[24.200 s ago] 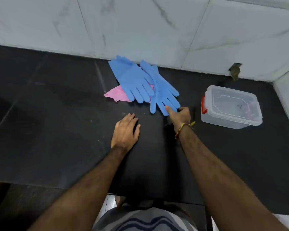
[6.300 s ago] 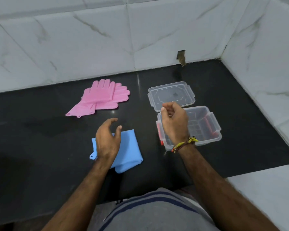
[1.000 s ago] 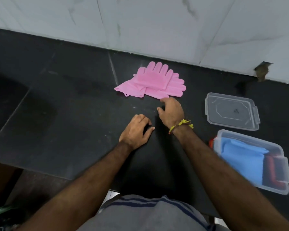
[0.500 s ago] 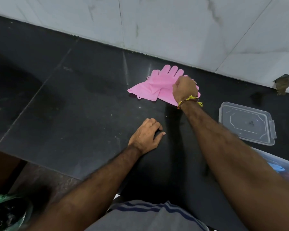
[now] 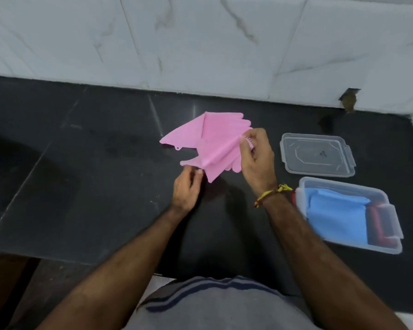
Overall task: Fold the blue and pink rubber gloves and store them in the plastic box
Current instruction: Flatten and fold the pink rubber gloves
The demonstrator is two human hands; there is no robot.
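Note:
The pink rubber gloves are lifted a little off the black counter, partly bent over themselves. My right hand grips their finger end on the right. My left hand pinches the lower cuff corner just below them. The folded blue gloves lie inside the clear plastic box at the right, near the counter's front edge. The box is open.
The box's clear lid lies flat on the counter behind the box. A white marble wall runs along the back, with a small hole at its base. The counter's front edge is close to my body.
My right hand, which lay on the pink gloves, has pulled them up and nearer to me. My left hand left the counter and took hold of their lower corner.

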